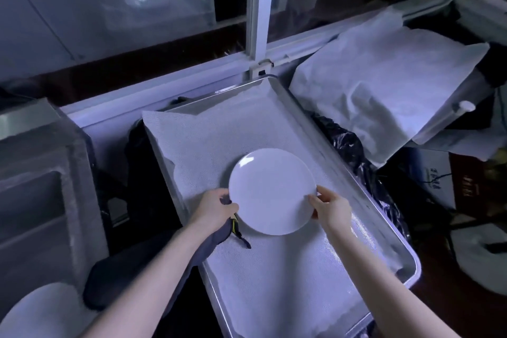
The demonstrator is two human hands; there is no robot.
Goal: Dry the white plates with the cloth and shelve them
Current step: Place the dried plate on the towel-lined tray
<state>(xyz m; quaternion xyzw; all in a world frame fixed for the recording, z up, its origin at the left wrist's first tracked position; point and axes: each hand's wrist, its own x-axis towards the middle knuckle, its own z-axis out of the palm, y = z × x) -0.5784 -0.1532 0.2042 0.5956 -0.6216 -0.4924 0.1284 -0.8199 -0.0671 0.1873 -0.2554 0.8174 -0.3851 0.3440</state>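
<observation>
The left hand (216, 207) gripped the plate (271, 191) at its near-left rim, thumb over the top, with the dark cloth (219, 236) pinned under the same fingers and hanging back along the wrist. The right hand (330, 207) pinched the near-right rim, fingertips on the face. So the plate lay forward of both hands and between them, each about as near as the other. Being round, it had no long axis to speak of. The cloth sat on the left side only, which I'd judge made that the wiping hand and the right the steadying one.

Whether the plate rested flat or was raised a little I could not tell; a shadow showed under its near edge. Beneath it was a metal tray (413, 269) lined with a pale mesh liner (208, 145). Beyond the tray stood a white window frame (258, 22), to the right a crumpled white sheet (384, 85) and a black bag (348, 143). No shelf was in sight, and the room was dim.
</observation>
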